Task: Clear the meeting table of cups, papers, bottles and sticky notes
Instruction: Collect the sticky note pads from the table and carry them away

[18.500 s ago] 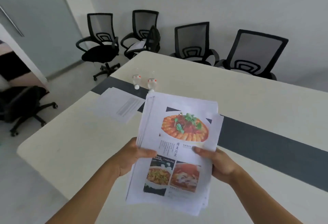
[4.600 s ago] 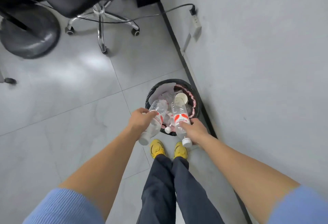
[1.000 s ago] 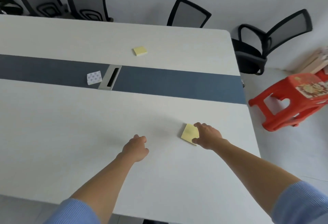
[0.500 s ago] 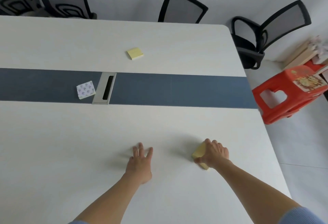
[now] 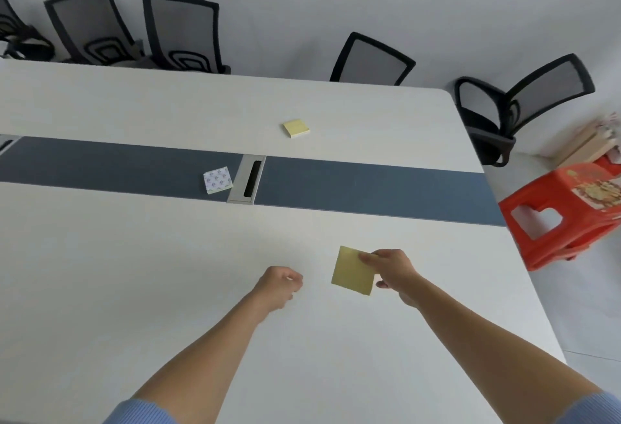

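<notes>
My right hand [image 5: 395, 270] pinches a yellow sticky-note pad [image 5: 351, 270] and holds it lifted just above the white meeting table [image 5: 134, 289]. To its left, my left hand [image 5: 280, 284] hovers over the table with its fingers curled and nothing in it. A second yellow sticky-note pad [image 5: 295, 128] lies on the far half of the table. A white patterned note pad [image 5: 217, 179] lies on the dark blue centre strip [image 5: 369, 188], next to the silver cable slot [image 5: 248, 179].
Black mesh office chairs [image 5: 369, 58] line the far side and the right end of the table. A red plastic stool [image 5: 564, 218] stands on the floor to the right, beside the table's right edge.
My right hand has lifted the yellow pad off the table, and now holds it raised. My left hand, flat on the table half a second ago, has curled into a loose fist.
</notes>
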Demonstrator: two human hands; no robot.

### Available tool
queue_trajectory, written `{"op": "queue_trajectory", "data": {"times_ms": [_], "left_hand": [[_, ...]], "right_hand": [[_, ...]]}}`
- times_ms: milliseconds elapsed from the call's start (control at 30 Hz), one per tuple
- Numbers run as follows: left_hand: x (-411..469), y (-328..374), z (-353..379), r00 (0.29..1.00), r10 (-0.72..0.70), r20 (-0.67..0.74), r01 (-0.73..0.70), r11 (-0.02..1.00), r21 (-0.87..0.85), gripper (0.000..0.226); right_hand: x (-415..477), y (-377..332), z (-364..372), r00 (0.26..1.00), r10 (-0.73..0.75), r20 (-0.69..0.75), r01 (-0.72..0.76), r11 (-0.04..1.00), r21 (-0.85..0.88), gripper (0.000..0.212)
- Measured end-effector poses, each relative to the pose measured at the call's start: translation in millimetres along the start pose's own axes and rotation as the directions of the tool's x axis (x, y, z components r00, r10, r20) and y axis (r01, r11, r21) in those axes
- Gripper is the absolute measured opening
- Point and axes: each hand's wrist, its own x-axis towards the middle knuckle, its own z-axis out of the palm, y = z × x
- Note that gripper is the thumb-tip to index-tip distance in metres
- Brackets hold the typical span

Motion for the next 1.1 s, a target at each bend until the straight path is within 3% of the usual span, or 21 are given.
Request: {"op": "queue_trajectory", "data": {"times_ms": [200, 367, 567, 667, 800, 867, 933, 1000, 1100], "left_hand": [[1.6, 23.9, -69.1, 0.995, 0.060, 0.079, -0.033, 0.951, -0.307, 0.023], [39.7, 27.3, -143.2, 0.984, 0.049, 0.169, 0.015, 0.936, -0.353, 0.019], [110.4, 23.4, -247.7, 1.000, 0.009, 0.026, 0.003, 0.913, -0.408, 0.004], [141.9, 13.2, -296.0, 0.995, -0.050, -0.081, 0.007, 0.887, -0.461, 0.009], [185.5, -9.0, -345.2, 0.979, -0.137, -0.152, 0.057, 0.896, -0.441, 0.010], [203.1, -25.1, -358.2, 0.968, -0.189, -0.163, 0.103, 0.897, -0.429, 0.005], [213.9, -41.3, -364.8, 0.961, -0.224, -0.160, 0.140, 0.898, -0.417, 0.010], [223.9, -55.4, -369.1, 0.958, -0.244, -0.151, 0.158, 0.888, -0.433, 0.023], [235.6, -67.5, -370.9, 0.952, -0.250, -0.178, 0.138, 0.866, -0.481, 0.039]], "right_hand": [[4.7, -67.7, 54.1, 0.993, 0.006, 0.117, -0.027, 0.983, 0.179, 0.031], [43.7, -119.8, 122.6, 0.986, 0.061, 0.157, -0.096, 0.969, 0.227, 0.030], [102.6, -184.5, 206.3, 0.980, 0.106, 0.171, -0.146, 0.958, 0.247, 0.023], [129.9, -211.2, 240.1, 0.990, 0.100, 0.102, -0.111, 0.988, 0.107, 0.020], [182.5, -238.7, 276.0, 0.999, -0.027, 0.039, 0.038, 0.952, -0.304, 0.021], [203.9, -251.5, 290.7, 0.995, -0.088, 0.055, 0.104, 0.841, -0.532, 0.030], [225.1, -262.6, 303.3, 0.977, -0.181, 0.112, 0.205, 0.666, -0.717, 0.045], [249.1, -273.1, 317.4, 0.945, -0.262, 0.194, 0.308, 0.521, -0.796, 0.060], [278.7, -284.6, 335.2, 0.914, -0.250, 0.320, 0.398, 0.399, -0.826, 0.072]]}}
